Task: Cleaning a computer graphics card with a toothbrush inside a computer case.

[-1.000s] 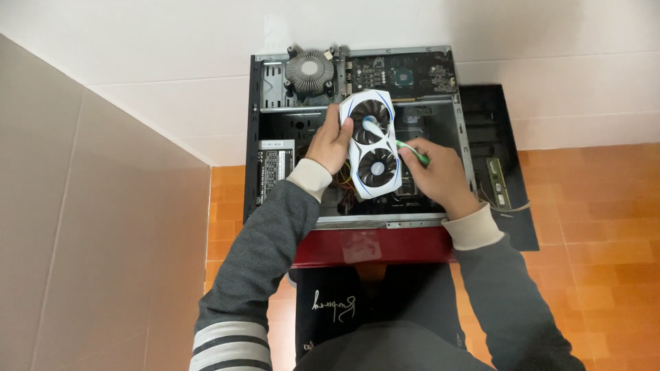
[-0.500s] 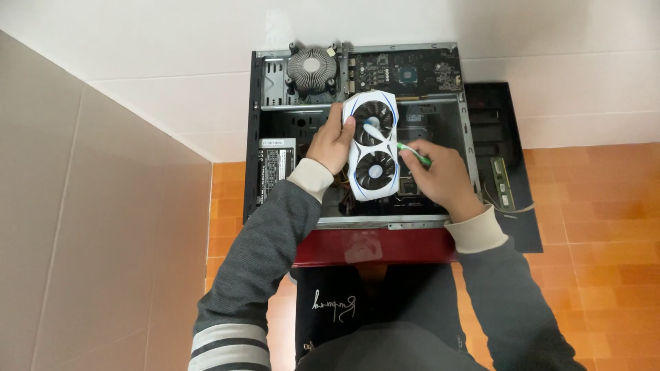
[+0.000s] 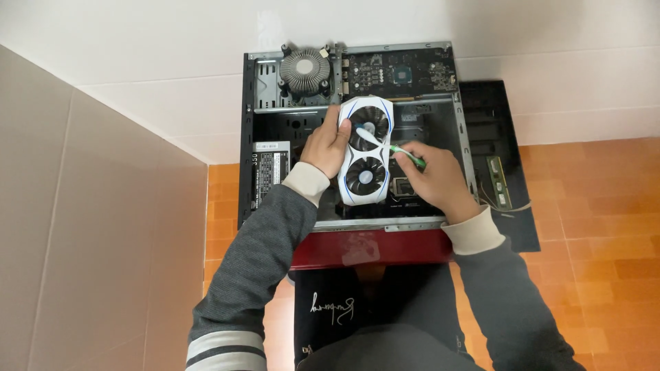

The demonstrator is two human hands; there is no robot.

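Note:
An open black computer case (image 3: 246, 172) lies on its side on the floor. Over its middle I hold a white graphics card with two black fans (image 3: 366, 152). My left hand (image 3: 324, 145) grips the card along its left edge. My right hand (image 3: 434, 180) holds a green and white toothbrush (image 3: 385, 144), whose white head rests on the upper fan. Both forearms are in grey sleeves with pale cuffs.
Inside the case a round metal cooler (image 3: 304, 69) sits at the top left, a green circuit board (image 3: 402, 72) at the top right, and a grey power supply (image 3: 270, 168) at the left. A black side panel (image 3: 505, 137) with a memory stick (image 3: 499, 180) lies to the right. A red stool (image 3: 371, 247) stands before me.
The toothbrush head has shifted slightly across the upper fan. The card and my left hand stay almost where they were.

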